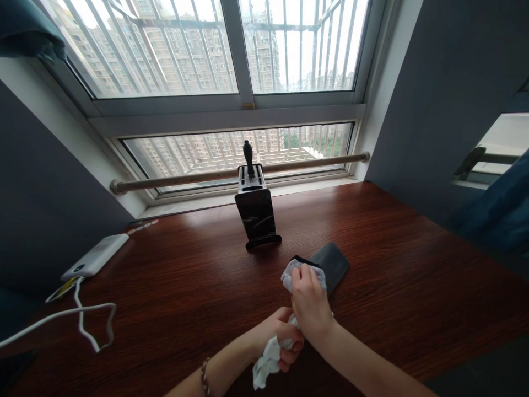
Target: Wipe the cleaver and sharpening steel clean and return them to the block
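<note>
A dark, wide cleaver blade (333,263) sticks out over the wooden table (185,275), pointing away from me. My right hand (309,303) is closed over a white cloth (294,273) that is pressed on the near end of the blade. Just below it, my left hand (283,336) with a bracelet at the wrist grips the lower part of the same cloth, whose tail hangs down. The knife's handle is hidden under my hands and the cloth. A black knife block (256,212) stands behind, with one black handle (248,157) sticking up from it.
A white power bank (97,255) lies at the table's left edge, and its white cable (82,317) loops toward me. A wooden rail (239,171) runs along the window behind the block. Dark walls close in on both sides.
</note>
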Motion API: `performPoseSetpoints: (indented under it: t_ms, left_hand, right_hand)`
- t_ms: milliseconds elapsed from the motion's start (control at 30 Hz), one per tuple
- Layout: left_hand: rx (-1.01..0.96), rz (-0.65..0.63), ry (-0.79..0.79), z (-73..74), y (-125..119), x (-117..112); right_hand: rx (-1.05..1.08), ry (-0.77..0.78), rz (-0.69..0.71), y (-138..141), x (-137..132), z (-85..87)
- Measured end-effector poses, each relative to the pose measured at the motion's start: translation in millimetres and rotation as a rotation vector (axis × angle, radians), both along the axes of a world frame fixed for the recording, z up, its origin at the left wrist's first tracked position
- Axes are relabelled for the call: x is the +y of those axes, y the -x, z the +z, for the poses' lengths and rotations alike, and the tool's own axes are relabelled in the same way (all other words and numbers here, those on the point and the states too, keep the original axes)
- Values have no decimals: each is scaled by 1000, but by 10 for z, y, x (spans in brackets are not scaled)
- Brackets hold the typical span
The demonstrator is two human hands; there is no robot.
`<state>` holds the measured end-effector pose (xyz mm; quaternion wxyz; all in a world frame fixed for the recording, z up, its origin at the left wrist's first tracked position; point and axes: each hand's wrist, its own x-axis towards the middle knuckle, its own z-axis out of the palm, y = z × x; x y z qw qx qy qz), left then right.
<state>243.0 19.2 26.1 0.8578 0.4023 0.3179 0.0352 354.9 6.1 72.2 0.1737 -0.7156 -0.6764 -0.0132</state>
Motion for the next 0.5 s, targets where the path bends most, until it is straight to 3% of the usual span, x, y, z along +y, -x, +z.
performPoseSetpoints:
  t_ms: [133, 333, 500]
  left_hand:
    - [60, -50, -38, 59, 7, -11]
    - [48, -106, 9, 136, 25, 28]
    - [115, -154, 7, 168, 31, 37]
  right_hand:
    - [22, -87, 112, 3, 90, 116]
    - [37, -112, 499, -230, 172, 208]
    - [-124, -1, 567, -438, 287, 124]
